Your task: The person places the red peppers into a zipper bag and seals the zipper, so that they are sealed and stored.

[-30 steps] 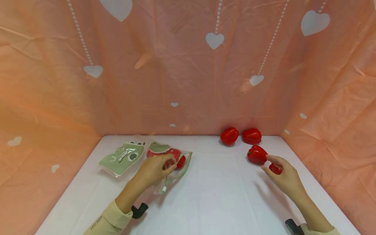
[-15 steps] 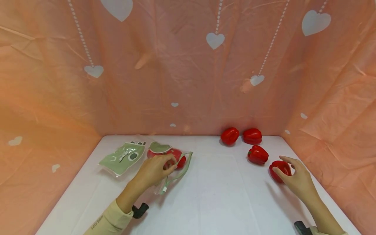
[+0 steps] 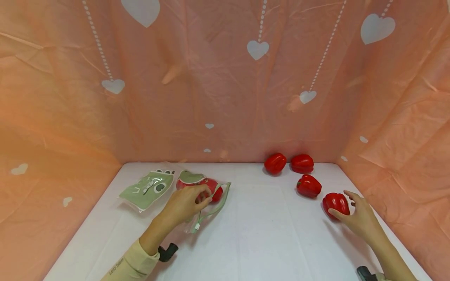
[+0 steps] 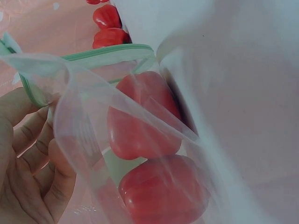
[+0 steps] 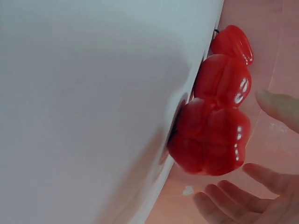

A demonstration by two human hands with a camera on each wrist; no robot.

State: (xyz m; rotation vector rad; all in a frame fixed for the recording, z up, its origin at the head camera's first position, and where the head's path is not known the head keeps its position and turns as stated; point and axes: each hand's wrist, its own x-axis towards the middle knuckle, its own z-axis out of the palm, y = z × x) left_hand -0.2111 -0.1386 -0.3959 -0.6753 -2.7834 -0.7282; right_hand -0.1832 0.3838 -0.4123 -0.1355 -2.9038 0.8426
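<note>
My left hand [image 3: 186, 201] pinches the green-edged mouth of a clear zip bag [image 3: 191, 177] at the table's left. Through its plastic, in the left wrist view, show two red bell peppers, an upper one [image 4: 142, 116] and a lower one [image 4: 163, 189]. On the right, my right hand [image 3: 360, 220] has its fingers spread behind and beside a red bell pepper [image 3: 335, 205] standing on the table. In the right wrist view that nearest pepper [image 5: 210, 137] shows a gap from the thumb [image 5: 280, 108] and from the fingers [image 5: 233, 198].
Another bag [image 3: 145, 191], printed green with a cartoon face, lies left of the held one. Further red peppers sit at the back right: one [image 3: 308, 186] nearer, two [image 3: 275, 163] by the back edge. A pink curtain [image 3: 225, 97] rises behind the white table [image 3: 260, 234].
My right hand has moved right and toward me, from beside the middle pepper to the nearest one, uncovering that pepper. My left hand and the bag have stayed put.
</note>
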